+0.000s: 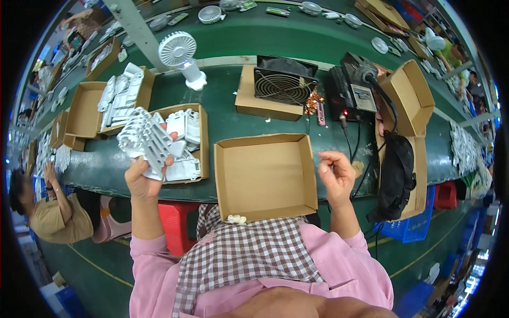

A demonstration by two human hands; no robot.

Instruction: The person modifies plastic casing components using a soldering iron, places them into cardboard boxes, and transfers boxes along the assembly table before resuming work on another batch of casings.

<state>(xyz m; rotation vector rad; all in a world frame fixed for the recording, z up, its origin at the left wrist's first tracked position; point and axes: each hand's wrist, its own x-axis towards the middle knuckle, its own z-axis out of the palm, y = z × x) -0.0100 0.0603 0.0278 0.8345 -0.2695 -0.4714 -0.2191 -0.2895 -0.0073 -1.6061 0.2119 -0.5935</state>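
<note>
My left hand (pixel 145 177) grips a bunch of white plastic housing shells (pixel 150 139), lifted over a cardboard box (pixel 203 143) of similar white shells (pixel 186 127). Some fingertips show between the shells; the rest of the grip is hidden behind them. In front of me lies an empty, shallow cardboard box (pixel 265 177). Just off its right side is my right hand (pixel 338 175), loosely curled, thumb and fingers apart, nothing in it. A few small white pieces (pixel 236 219) sit at the box's near edge.
A white handheld fan (pixel 178 53) stands behind the boxes. Farther back are a black-grilled fan (pixel 283 85) on cardboard, a black powered unit (pixel 347 87) with cables and a black bag (pixel 396 175). Another person (pixel 58 212) sits at left. A conveyor (pixel 238 37) carries parts.
</note>
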